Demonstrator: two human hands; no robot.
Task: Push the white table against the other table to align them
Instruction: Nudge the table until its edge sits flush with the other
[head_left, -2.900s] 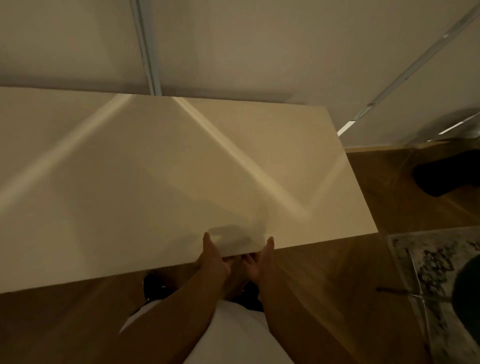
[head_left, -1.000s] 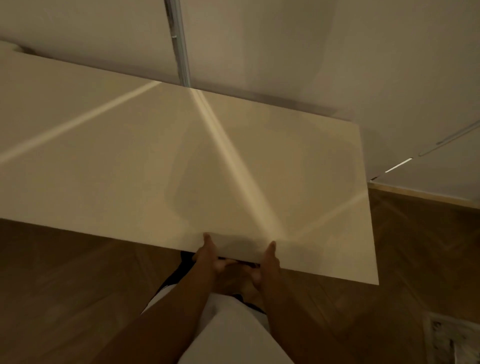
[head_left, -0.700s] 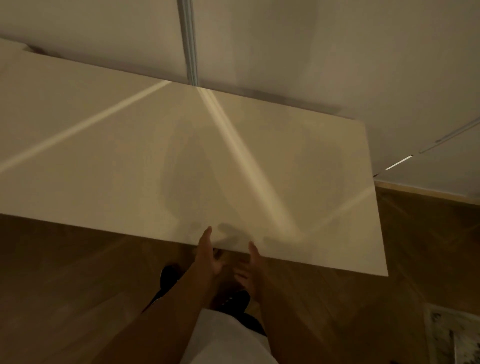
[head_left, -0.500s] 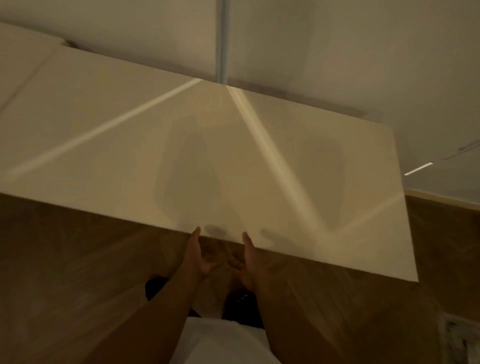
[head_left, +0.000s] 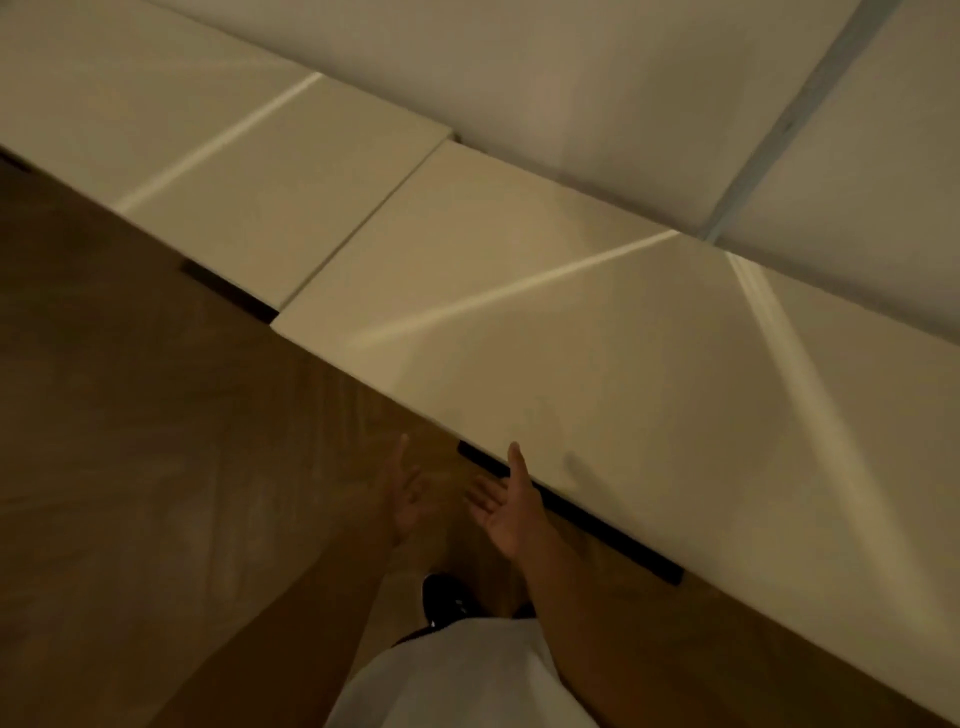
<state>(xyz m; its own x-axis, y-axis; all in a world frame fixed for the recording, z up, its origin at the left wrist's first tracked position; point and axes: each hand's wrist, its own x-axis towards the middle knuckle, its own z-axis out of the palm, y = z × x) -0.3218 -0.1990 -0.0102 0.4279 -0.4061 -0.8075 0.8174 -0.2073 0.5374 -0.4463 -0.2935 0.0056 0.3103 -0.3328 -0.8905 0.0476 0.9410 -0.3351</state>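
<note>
Both the left hand (head_left: 408, 493) and right hand (head_left: 506, 506) have been released from the white table (head_left: 597, 364), fingers spread, nothing held; ahead-left, the other table (head_left: 234, 171) is now met, slightly offset.

Looks like a room in a home or maybe a small office, hard to pin down. Wooden herringbone-style floor (head_left: 156, 415) is taking up the whole lower left of the frame, and plain pale wall panels (head_left: 597, 93) with a grey strip (head_left: 789, 119) are running across the top. Two white tables (head_left: 597, 364) are sitting end to end along that wall, middle to right. Warm dim lighting is throwing bright streaks across the tabletops.
</note>
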